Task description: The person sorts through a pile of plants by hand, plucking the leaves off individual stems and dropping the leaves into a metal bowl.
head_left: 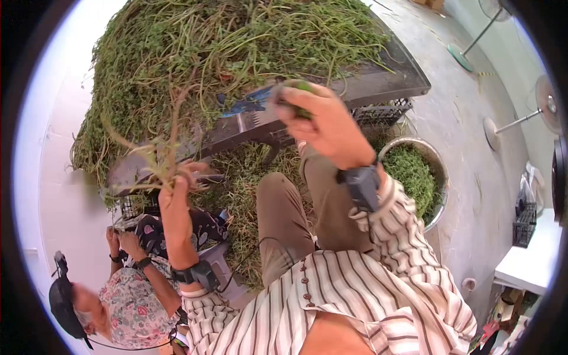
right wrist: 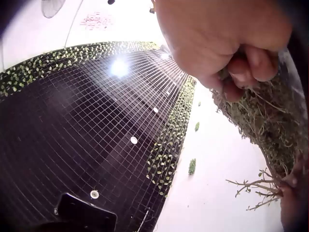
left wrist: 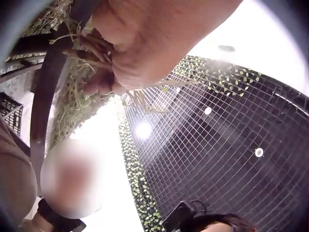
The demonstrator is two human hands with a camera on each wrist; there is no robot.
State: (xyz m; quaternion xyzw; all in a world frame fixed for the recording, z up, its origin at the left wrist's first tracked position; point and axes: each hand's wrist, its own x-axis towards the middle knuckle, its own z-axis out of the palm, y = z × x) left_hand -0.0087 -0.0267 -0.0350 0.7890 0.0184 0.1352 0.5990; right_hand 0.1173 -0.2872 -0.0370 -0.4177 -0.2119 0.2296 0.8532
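My left hand grips a thin branching stem that stands up from the fingers, with pale side shoots spreading left. In the left wrist view the left hand has its fingers curled round thin stems. Over the table edge my right hand is raised, fingers curled round green leafy bits. The right wrist view shows the right hand with bent fingers and a little green between them. Just left of it, a blue item lies on the table edge. A large heap of green stems covers the table.
A metal bowl of green leaves stands on the floor at right. Stems lie below the table edge, by a black crate. Another person in a floral top sits at lower left. Fans stand at far right.
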